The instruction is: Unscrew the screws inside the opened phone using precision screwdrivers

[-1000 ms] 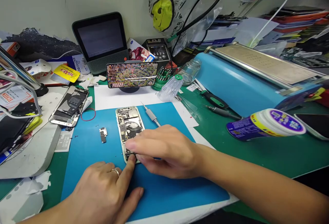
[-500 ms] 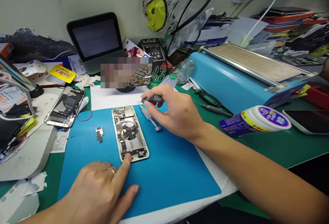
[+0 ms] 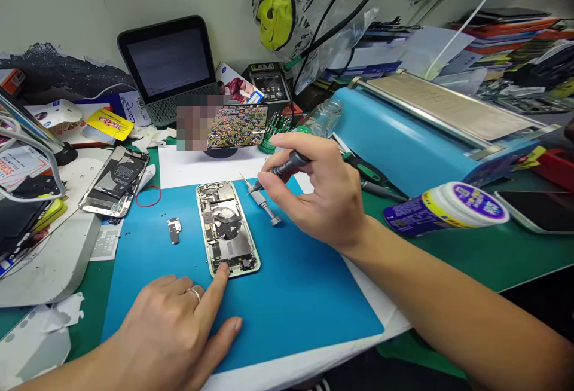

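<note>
An opened phone body (image 3: 231,249) lies on the blue mat (image 3: 291,295) with its inside parts showing. My left hand (image 3: 174,319) presses its stretched index fingertip on the phone's lower end. Its thumb is spread out and it holds nothing. Above and right of the phone, my right hand (image 3: 318,194) grips a dark precision screwdriver (image 3: 287,165) tilted down to the left. Under that tool a silver-grey screwdriver (image 3: 262,202) rests on the mat. Left of the phone are a small metal bracket (image 3: 174,231) and a few tiny screws, some too small to make out.
Another opened phone part (image 3: 116,180) with a black battery leans at the left near a red rubber band (image 3: 149,196). Behind stands a propped phone (image 3: 237,125), partly blurred. To the right are a purple-and-white tub (image 3: 443,208) and a blue machine (image 3: 403,140).
My right hand has drawn back from over the phone, up and to the right, with the dark screwdriver now visible in it. My left fingertip stays on the phone.
</note>
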Motion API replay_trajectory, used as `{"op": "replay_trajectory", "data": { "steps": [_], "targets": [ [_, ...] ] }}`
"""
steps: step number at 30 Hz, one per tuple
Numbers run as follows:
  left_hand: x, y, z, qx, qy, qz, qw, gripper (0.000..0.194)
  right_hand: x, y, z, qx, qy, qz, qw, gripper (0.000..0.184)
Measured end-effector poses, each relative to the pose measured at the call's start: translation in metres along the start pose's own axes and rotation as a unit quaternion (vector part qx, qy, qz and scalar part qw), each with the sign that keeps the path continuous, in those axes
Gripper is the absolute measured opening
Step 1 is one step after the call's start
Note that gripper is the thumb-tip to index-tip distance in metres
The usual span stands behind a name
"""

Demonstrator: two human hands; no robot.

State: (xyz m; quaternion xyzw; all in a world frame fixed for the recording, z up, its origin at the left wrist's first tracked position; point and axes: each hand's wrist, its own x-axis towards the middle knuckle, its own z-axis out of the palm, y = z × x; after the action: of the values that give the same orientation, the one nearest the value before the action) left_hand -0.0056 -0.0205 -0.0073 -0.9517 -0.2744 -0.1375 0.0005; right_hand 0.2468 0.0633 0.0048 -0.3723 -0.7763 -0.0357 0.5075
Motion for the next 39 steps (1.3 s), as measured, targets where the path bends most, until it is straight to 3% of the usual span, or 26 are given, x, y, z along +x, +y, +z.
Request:
{"op": "replay_trajectory", "data": {
  "steps": [6, 10, 13, 19, 22, 25, 27, 30, 32, 39],
  "targets": [
    [0.001, 0.002, 0.0, 0.008, 0.003, -0.007, 1.0, 0.042, -0.011, -0.013, 0.004, 0.139, 0.006, -0.01, 0.99, 0.043],
    [0.001, 0.003, 0.0, 0.019, -0.013, -0.012, 1.0, 0.042, -0.02, -0.029, 0.01, 0.211, -0.075, -0.026, 0.974, 0.024],
    [0.0, 0.004, 0.001, 0.02, -0.012, -0.011, 1.0, 0.039, -0.024, -0.039, 0.015, 0.221, -0.135, -0.044, 0.965, 0.015],
    [0.0, 0.003, 0.002, 0.004, -0.017, -0.012, 1.0, 0.039, -0.025, -0.041, 0.021, 0.198, -0.144, -0.098, 0.965, 0.018],
    [0.002, -0.001, -0.006, -0.012, 0.035, -0.003, 0.999, 0.031, -0.024, -0.041, 0.019, 0.187, -0.129, -0.105, 0.968, 0.018],
    [0.005, -0.008, -0.014, -0.058, 0.137, -0.015, 0.989, 0.015, -0.023, -0.042, 0.015, 0.192, -0.102, -0.05, 0.975, 0.019],
    [0.008, -0.014, -0.015, -0.091, 0.173, -0.067, 0.978, 0.007, -0.022, -0.041, 0.014, 0.224, -0.052, 0.022, 0.973, 0.022],
    [0.011, -0.023, -0.009, -0.128, 0.151, -0.164, 0.966, 0.015, -0.02, -0.039, 0.016, 0.286, 0.008, 0.13, 0.949, 0.025],
    [0.011, -0.028, -0.004, -0.148, 0.128, -0.194, 0.961, 0.021, -0.019, -0.038, 0.018, 0.315, 0.005, 0.177, 0.932, 0.024],
    [0.01, -0.028, 0.0, -0.151, 0.156, -0.149, 0.965, 0.017, -0.02, -0.041, 0.022, 0.375, -0.011, 0.189, 0.908, 0.022]
  ]
}}
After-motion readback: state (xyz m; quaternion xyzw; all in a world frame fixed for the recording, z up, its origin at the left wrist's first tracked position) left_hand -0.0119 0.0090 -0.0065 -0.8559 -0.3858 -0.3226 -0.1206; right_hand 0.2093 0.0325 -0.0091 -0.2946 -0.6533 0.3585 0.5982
